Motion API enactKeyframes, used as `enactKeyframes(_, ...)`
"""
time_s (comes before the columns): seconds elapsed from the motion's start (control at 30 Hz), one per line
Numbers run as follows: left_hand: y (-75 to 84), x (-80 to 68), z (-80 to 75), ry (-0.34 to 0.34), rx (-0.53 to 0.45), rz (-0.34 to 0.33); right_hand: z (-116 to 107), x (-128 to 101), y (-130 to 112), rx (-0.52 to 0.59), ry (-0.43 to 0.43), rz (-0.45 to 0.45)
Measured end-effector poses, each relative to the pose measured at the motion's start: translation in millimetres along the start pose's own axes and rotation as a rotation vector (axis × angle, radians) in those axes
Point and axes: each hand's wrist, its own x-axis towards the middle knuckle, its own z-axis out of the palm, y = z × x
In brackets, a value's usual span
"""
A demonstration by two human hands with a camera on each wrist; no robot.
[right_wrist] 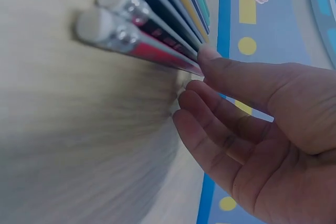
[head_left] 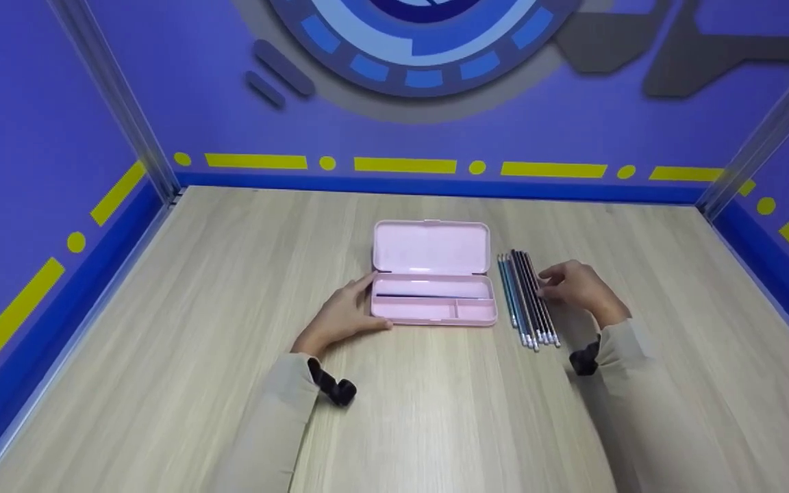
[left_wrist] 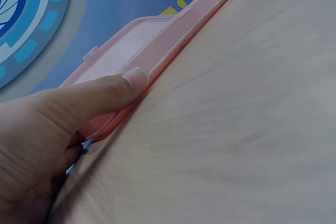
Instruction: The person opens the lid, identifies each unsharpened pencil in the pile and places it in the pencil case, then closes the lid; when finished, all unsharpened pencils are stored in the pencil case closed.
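Note:
An open pink pencil case (head_left: 432,309) lies mid-table with its lid (head_left: 431,246) folded back and one dark pencil (head_left: 429,296) in the tray. My left hand (head_left: 343,311) rests at the case's left end. Its straight thumb (left_wrist: 105,93) presses against the front rim of the case (left_wrist: 178,35). A row of several pencils (head_left: 528,298) lies just right of the case. My right hand (head_left: 576,287) reaches onto their right side. The thumb tip (right_wrist: 210,56) touches the outermost pencil (right_wrist: 142,40), and the other fingers (right_wrist: 210,129) are loosely curved beside it.
The wooden table (head_left: 435,411) is enclosed by blue walls (head_left: 38,171) on the left, back and right. Both beige sleeves (head_left: 278,418) come in from the near edge. Bare wood surrounds the case and the pencils.

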Motion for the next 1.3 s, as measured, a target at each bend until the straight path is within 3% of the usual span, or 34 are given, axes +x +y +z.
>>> enactKeyframes(0.23, 0.9, 0.1, -0.7, -0.003, -0.001, -0.017, -0.4, 0.7, 1.5, 0.029, -0.008, 0.006)
enactKeyframes(0.43, -0.3, 0.7, -0.6, 0.007, -0.012, 0.006, -1.0, 1.8, 3.0, -0.013, 0.015, -0.015)
enactKeyframes(0.7, 2.6, -0.4, -1.7, 0.016, -0.005, 0.023, 0.3, 2.7, 5.8, 0.08, 0.019, 0.005)
enactKeyframes(1.3, 0.5, 0.5, -0.3, 0.007, 0.001, 0.014, -0.6, 1.9, 3.7, 0.13, 0.013, 0.038)
